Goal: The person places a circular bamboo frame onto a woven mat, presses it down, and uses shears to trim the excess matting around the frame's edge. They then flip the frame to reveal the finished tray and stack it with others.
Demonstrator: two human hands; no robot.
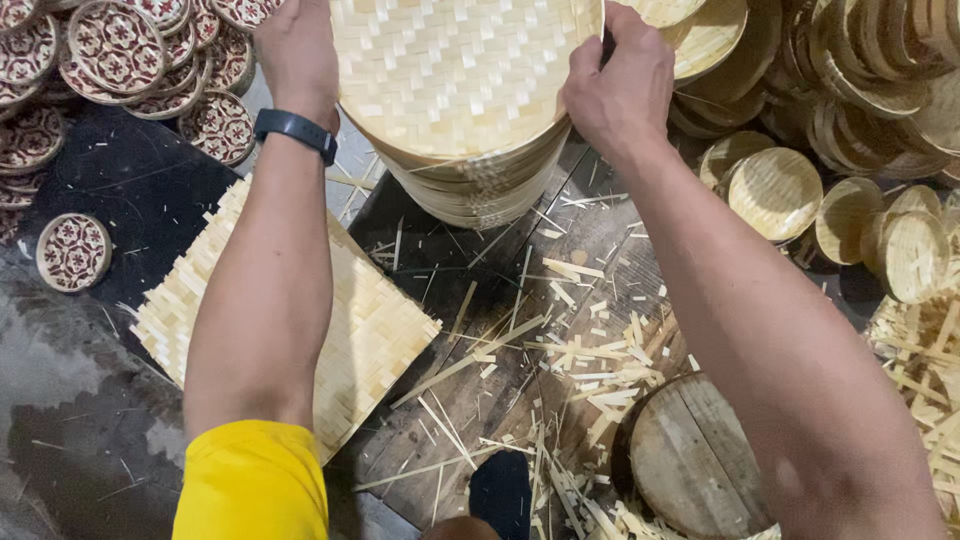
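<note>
Woven bamboo tray [460, 70] sits atop its stack [480, 185]. Left hand [297, 50] and right hand [625, 85] grip opposite rims. Likely light, springy, splintery; rim seems the firmest hold.

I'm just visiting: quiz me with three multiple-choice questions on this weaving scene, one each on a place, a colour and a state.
1. Where does the flat woven mat lie?
A. under the left arm
B. on the stack
C. on the round wooden block

2. What colour is the sleeve?
A. red
B. yellow
C. green

3. How is the top woven tray held?
A. by one hand
B. untouched
C. by the left hand and right hand

Answers: 1 A, the forearm crosses it; 2 B, bright yellow; 3 C, hands grip opposite rims.
</note>
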